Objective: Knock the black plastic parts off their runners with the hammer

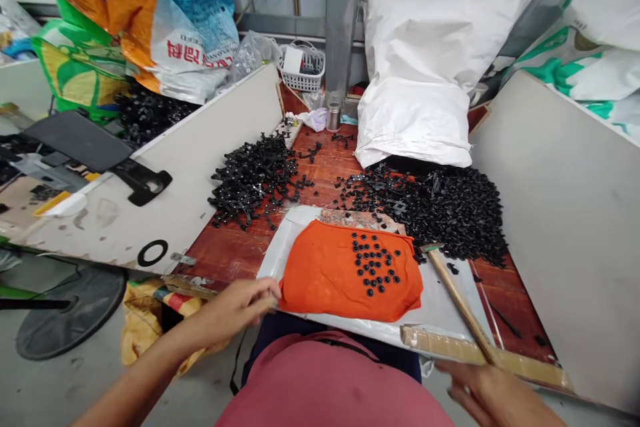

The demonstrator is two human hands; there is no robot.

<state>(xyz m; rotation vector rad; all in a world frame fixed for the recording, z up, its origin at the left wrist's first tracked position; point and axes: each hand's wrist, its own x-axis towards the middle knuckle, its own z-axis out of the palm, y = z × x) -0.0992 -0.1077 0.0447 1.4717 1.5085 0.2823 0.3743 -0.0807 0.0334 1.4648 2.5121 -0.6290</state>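
Note:
An orange cloth lies on a white board at the near edge of a red-brown table. Several small black round parts sit on the cloth. My left hand grips the board's near left edge, fingers curled. My right hand is low at the right, under the board's taped cardboard edge, fingers partly spread and blurred. A wooden stick lies across the board's right side.
Two heaps of black plastic parts lie on the table: one at left, one at right. A white sack stands behind. Grey panels wall both sides. A small basket, coloured bags and a fan base surround.

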